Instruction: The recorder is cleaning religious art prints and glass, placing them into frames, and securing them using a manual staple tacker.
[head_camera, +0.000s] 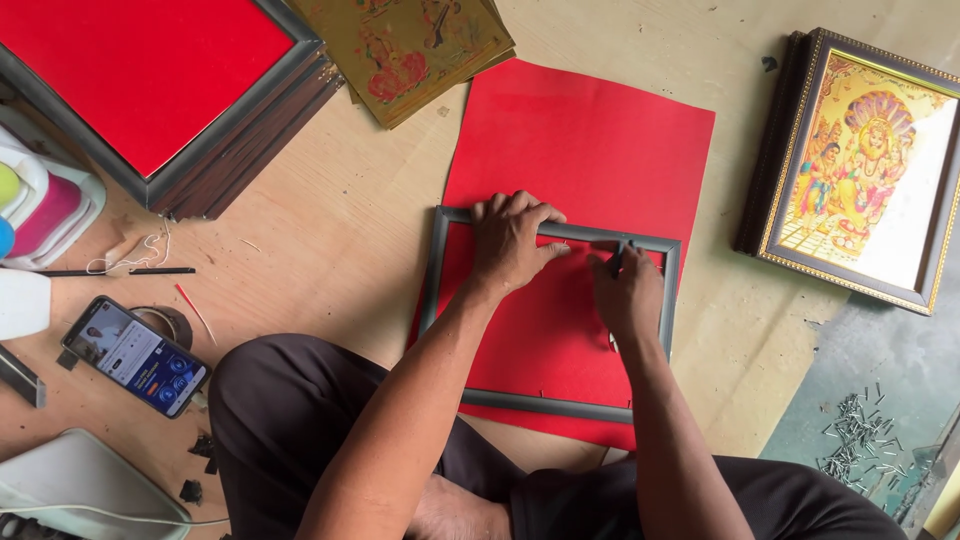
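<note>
Sitting cross-legged on the wooden floor (330, 230), the person leans over a grey picture frame (447, 290) that lies flat on a red sheet of paper (590, 140). The left hand (512, 243) is spread open, palm down, pressing the top rail of the frame, fingers reaching over its outer edge onto the red sheet. The right hand (628, 292) is closed around a thin dark tool (618, 258), a pen or a blade, I cannot tell which, with its tip held against the inner edge of the top rail near the frame's right corner. The red sheet shows through the frame's opening and sticks out past it at the top and bottom.

At the upper left sits a stack of dark frames (245, 140) topped with a red panel. Beside it, at the top edge, lie some golden religious prints (400, 50). Off to the right, well apart from the hands, a gilt-edged framed picture (865, 170) rests on other frames. A smartphone (135, 357) with its screen lit lies at the left near the person's knee, just beside a roll of tape (172, 322). A scatter of small metal nails (855, 435) lies at the lower right on a greenish patch of floor.
</note>
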